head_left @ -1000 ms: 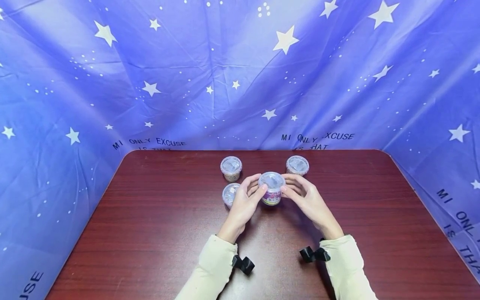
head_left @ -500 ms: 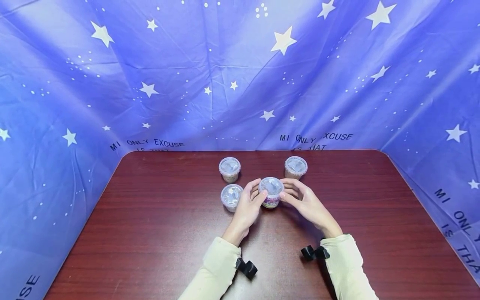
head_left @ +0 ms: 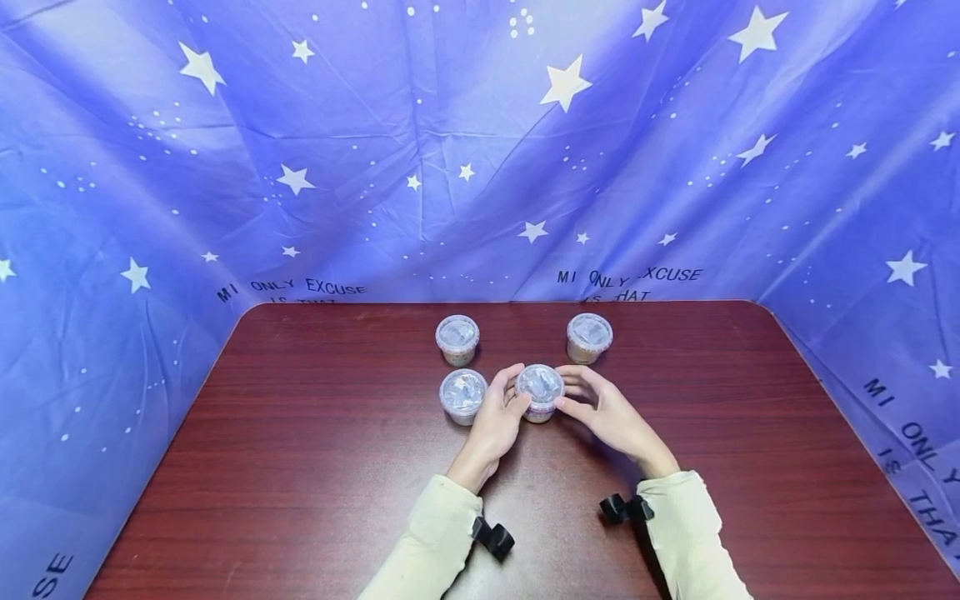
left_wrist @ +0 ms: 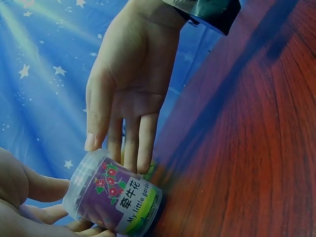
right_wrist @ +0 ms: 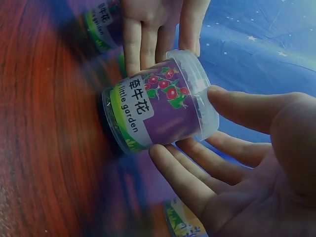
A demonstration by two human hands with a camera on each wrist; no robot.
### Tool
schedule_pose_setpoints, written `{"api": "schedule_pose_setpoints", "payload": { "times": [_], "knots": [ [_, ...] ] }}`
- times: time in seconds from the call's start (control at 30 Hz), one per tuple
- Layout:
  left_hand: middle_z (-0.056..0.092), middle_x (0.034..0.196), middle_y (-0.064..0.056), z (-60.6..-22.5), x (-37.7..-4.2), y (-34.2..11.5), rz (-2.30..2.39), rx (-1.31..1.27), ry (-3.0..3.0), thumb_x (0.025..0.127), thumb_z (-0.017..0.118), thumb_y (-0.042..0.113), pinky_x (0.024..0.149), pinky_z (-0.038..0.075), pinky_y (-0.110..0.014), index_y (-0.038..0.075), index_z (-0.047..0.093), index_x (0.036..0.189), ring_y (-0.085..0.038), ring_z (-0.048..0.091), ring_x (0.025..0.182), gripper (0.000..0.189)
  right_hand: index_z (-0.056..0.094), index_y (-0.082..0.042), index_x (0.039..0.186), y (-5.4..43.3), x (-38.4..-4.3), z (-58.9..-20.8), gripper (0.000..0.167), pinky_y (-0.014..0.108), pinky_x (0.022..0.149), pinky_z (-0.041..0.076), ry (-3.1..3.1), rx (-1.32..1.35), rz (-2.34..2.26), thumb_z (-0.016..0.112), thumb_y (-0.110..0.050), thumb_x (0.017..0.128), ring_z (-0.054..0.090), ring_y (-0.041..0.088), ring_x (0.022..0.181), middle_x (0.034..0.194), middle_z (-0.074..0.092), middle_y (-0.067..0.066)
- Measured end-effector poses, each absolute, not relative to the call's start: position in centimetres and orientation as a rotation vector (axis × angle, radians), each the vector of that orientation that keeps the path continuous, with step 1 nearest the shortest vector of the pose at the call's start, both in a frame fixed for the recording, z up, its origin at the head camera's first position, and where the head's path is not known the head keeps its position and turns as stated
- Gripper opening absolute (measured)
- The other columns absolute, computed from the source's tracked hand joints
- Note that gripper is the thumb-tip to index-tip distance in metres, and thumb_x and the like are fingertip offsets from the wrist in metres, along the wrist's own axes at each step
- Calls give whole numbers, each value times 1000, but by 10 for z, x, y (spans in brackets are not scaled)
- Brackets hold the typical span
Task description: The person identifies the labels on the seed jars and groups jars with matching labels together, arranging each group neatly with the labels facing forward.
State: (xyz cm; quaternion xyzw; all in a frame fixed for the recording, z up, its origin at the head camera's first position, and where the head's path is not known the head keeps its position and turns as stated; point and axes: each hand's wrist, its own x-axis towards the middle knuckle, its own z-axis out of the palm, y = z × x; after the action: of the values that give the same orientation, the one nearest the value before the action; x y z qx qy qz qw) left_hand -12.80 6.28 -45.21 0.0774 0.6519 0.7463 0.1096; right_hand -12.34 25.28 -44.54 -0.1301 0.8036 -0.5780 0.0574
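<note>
A small round plastic tub (head_left: pixel 540 392) with a clear lid is between my two hands near the middle of the table. Red flowers and the words "My little garden" show on the tub's purple label (right_wrist: pixel 163 106) in the right wrist view. My left hand (head_left: pixel 497 425) holds its left side, thumb at the lid's rim. On the opposite side, my right hand (head_left: pixel 615 421) grips it with thumb on the rim and fingers along the wall. The tub stands upright, its base at or very near the tabletop. Close to my left hand stands another lidded tub (head_left: pixel 462 396).
Two more lidded tubs stand farther back, one at left (head_left: pixel 457 337) and one at right (head_left: pixel 589 336). The dark red wooden table (head_left: pixel 300 467) ends at a blue star-printed cloth (head_left: pixel 420 150). Black wrist mounts (head_left: pixel 492 537) sit on both cream sleeves.
Both hands have brought the tub down and slightly toward me, and its label has dropped from sight in the head view. The other tubs keep their places on the table.
</note>
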Motion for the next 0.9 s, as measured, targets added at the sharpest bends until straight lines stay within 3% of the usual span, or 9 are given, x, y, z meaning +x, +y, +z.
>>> {"api": "schedule_pose_setpoints", "payload": {
  "times": [0.43,0.67,0.9],
  "knots": [
    [48,142,-25,-452,-131,60,2164,239,1939,97,45,-7,119,28,-45,-7,39,144,-35,42,138,46,49,5,134,252,-122,-445,43,27,97,50,2477,-432,-1686,64,-6,95,56,43,121,128,59,27],
    [48,145,-22,-448,-132,62,2120,224,2019,96,47,-8,121,25,-45,-4,43,142,-32,39,141,47,51,6,132,253,-122,-445,41,47,101,49,2514,-467,-1681,65,-5,95,57,40,120,127,60,25],
    [45,148,-24,-444,-132,63,2114,229,2074,96,49,-6,121,24,-47,-2,46,141,-34,38,142,46,50,7,132,255,-119,-439,41,44,100,50,2550,-443,-1664,64,-6,96,57,39,120,130,58,25]
  ]
}}
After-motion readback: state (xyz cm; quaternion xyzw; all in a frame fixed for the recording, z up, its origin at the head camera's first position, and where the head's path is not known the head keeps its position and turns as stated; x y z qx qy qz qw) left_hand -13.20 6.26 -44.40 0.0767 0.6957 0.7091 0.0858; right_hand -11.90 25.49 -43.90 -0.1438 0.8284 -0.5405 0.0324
